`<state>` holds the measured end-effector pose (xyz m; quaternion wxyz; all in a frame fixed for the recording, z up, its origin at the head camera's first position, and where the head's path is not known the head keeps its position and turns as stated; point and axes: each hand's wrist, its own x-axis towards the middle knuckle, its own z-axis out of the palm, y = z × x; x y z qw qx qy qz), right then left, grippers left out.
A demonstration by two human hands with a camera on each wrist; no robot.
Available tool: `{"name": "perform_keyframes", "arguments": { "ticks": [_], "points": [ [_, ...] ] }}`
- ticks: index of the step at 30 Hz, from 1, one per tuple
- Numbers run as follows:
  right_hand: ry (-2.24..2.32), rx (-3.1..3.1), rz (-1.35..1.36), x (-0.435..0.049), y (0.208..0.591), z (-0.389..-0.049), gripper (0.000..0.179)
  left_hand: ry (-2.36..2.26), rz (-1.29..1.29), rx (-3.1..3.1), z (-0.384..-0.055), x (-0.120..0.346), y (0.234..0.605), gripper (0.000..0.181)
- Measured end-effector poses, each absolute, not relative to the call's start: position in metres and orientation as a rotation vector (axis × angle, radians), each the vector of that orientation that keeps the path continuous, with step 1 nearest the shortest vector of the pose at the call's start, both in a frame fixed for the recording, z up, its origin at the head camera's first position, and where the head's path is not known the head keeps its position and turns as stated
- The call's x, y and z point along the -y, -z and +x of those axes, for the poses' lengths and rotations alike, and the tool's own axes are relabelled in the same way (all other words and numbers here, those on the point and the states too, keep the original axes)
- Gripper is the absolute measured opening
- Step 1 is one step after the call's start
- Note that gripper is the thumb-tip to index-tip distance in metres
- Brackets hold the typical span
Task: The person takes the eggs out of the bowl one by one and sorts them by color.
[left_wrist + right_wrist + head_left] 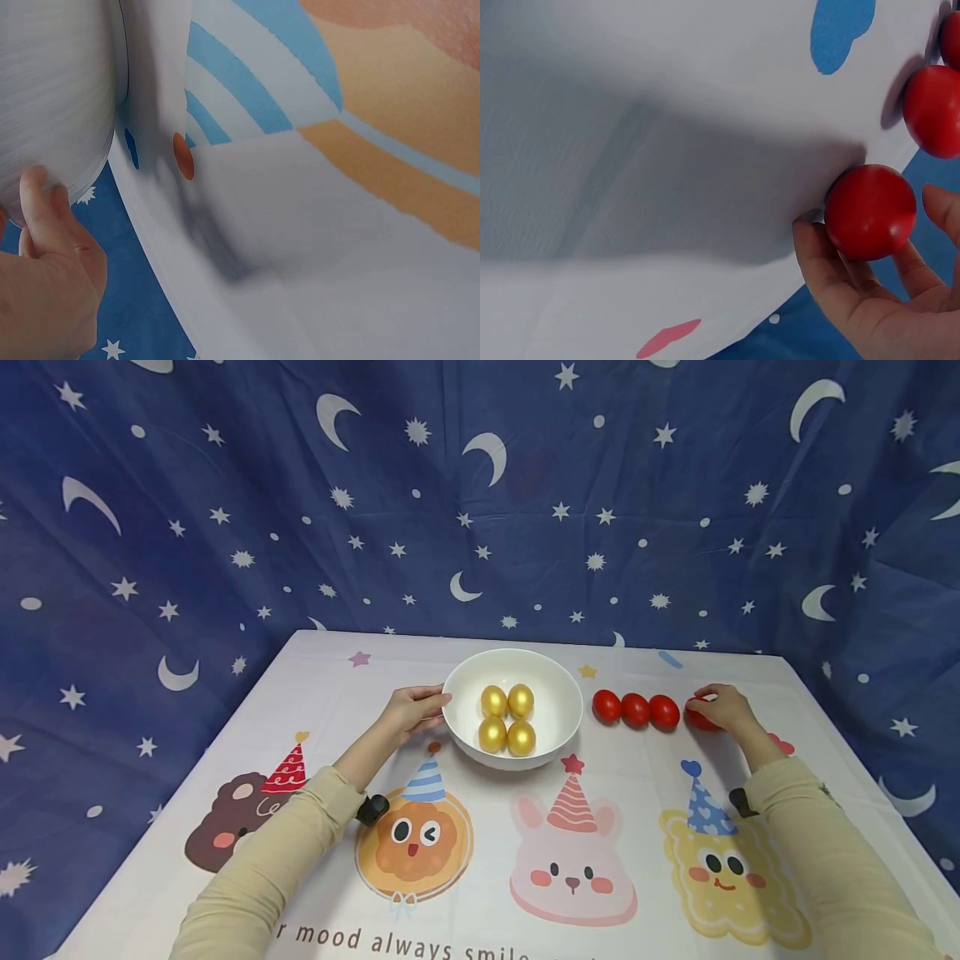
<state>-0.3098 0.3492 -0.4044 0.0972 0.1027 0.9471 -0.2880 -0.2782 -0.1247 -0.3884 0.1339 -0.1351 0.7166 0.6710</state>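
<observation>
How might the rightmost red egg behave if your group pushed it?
The rightmost red egg would probably roll, given its rounded shape. Its glossy surface may prove slippery. It's likely stiff, since its visible surface shows no dents.

1. Backdrop's a dark blue fabric with white moons and stars, kinda rippled, hanging behind the bench and down both sides.
2. White cloth on top: party-hat bear, bunny, some lettering.
3. Light's pretty even, soft grey shadows.
</observation>
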Motion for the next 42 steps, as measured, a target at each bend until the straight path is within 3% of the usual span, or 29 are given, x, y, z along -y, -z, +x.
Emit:
{"name": "perform_keyframes", "arguments": {
  "ticks": [42],
  "points": [
    [0.952, -2.751, 0.303, -0.345, 0.401, -0.303, 0.053, -1.915, -0.408, -2.088, -0.279, 0.125, 0.388, 0.046]
  ]
}}
